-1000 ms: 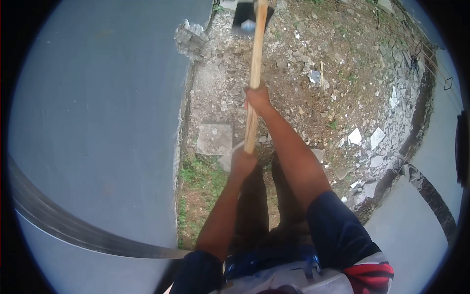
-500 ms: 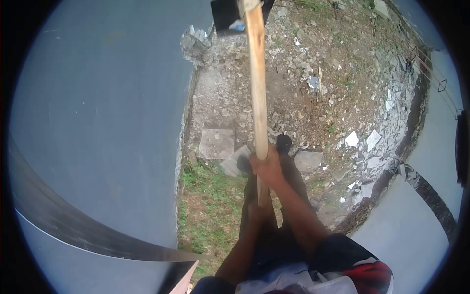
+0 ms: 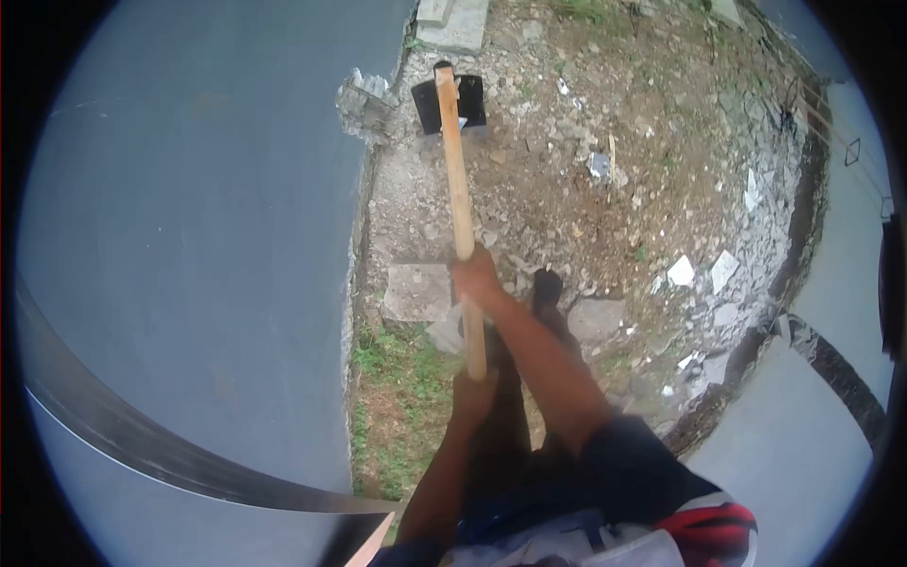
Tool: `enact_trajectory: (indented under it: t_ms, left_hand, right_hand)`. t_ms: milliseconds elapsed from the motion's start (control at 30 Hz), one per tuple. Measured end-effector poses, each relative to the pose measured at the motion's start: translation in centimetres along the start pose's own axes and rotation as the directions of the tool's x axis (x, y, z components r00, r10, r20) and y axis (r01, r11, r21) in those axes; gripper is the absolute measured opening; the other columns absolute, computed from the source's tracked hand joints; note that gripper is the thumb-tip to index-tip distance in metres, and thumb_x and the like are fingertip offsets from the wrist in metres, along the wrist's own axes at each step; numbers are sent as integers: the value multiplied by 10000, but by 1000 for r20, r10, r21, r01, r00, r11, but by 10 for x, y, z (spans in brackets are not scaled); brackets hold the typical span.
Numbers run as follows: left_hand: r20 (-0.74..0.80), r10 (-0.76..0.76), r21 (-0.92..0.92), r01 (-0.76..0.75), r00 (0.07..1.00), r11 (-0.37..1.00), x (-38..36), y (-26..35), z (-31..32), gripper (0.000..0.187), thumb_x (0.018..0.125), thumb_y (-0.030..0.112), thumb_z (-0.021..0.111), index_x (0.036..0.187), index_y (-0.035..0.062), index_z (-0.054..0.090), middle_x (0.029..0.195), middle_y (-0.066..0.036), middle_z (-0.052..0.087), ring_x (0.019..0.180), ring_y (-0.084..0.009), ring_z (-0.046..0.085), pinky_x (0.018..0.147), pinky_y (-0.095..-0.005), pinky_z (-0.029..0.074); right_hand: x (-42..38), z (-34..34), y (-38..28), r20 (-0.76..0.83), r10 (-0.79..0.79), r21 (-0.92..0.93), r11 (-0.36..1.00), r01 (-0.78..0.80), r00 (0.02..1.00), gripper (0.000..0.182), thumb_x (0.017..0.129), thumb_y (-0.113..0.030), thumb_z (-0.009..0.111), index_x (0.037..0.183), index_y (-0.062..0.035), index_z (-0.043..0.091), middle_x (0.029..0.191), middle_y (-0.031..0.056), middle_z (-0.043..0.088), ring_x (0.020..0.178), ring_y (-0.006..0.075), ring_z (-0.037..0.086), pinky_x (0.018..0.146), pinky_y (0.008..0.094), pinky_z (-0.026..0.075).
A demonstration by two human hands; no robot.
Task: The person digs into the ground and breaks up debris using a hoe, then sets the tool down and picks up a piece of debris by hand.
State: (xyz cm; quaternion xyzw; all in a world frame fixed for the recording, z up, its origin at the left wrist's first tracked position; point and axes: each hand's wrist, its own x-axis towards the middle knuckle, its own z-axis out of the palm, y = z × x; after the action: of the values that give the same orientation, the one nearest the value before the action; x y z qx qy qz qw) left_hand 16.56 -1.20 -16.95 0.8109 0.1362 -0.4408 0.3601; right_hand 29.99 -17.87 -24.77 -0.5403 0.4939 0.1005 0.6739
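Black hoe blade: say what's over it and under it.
The wooden handle crosses over the black blade, beside a small pale patch. The ground beneath is covered and can't be seen.

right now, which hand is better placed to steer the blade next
Probably the right hand: it grips the handle partway up, nearer the blade, while the left hand holds the far end, close to the body.

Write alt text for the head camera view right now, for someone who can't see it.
A bare right hand and left hand grip a hoe's pale wooden handle, the right nearer its broad black blade, the left near the other end. Around is brown, rubble-strewn earth with white shards, beside a smooth blue-grey wall.
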Motion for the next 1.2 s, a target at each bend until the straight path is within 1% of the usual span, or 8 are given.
enact_trajectory:
  t_ms: [33,100,267,467,667,900,1033,1200]
  left_hand:
    - [102,-48,98,38,994,994,-34,-23,-1,477,835,351,689,999,-92,627,842,-290,676,904,-438,685,698,-457,539]
    - [52,-340,373,298,939,879,-109,-34,4,479,830,372,696,1018,-65,643,863,-282,685,905,-437,686,711,-467,548]
    - [182,-49,259,0,982,966,-131,-45,18,330,837,269,698,901,-50,648,780,-284,662,727,-442,675,601,-454,532]
    - [-35,528,211,-510,849,834,35,93,40,267,804,193,712,980,-5,674,822,-246,680,812,-428,673,692,-455,543]
    - [42,333,490,-310,942,815,97,100,25,288,777,263,695,982,63,668,817,-201,682,826,-431,660,703,-501,526]
    - [288,-76,495,-81,955,865,-83,-53,39,285,831,226,654,1060,57,663,971,-267,676,903,-403,677,758,-452,560]
    - [299,330,388,-430,895,815,-118,-107,57,247,807,289,690,906,66,655,881,-218,663,844,-413,652,692,-487,528]
    - [7,681,395,-628,732,670,30,69,54,169,752,161,720,826,48,618,756,-211,627,725,-434,617,627,-484,504]
  right_hand:
    - [-52,-14,-7,0,26,-26,999,-26,1000,383,772,-86,626,1104,86,545,807,224,651,620,299,672,535,402,522]
    - [-103,-28,43,121,129,83,987,-140,984,379,787,-56,614,1140,58,536,829,194,651,676,283,677,582,376,530]
    - [-164,-80,32,138,170,278,939,-203,976,339,817,2,612,1136,10,498,787,84,606,532,174,594,473,315,484]
    - [-66,-114,-132,-182,-345,254,888,382,921,228,897,-50,622,1020,10,439,709,66,546,455,139,534,393,298,448]
    - [72,-94,-58,-63,-109,448,885,126,992,200,862,-47,590,991,59,480,687,90,543,424,182,541,383,329,467]
    - [-128,-117,56,-40,167,387,911,-139,985,372,830,36,551,1190,23,459,685,88,534,419,190,550,362,336,451]
    - [-188,-147,7,-111,66,442,897,-10,992,153,842,62,550,954,-4,470,653,68,539,431,155,542,393,304,453]
    - [-90,-154,-98,-225,-240,447,836,319,944,142,862,-11,593,944,-15,476,673,80,543,467,175,543,412,306,451]
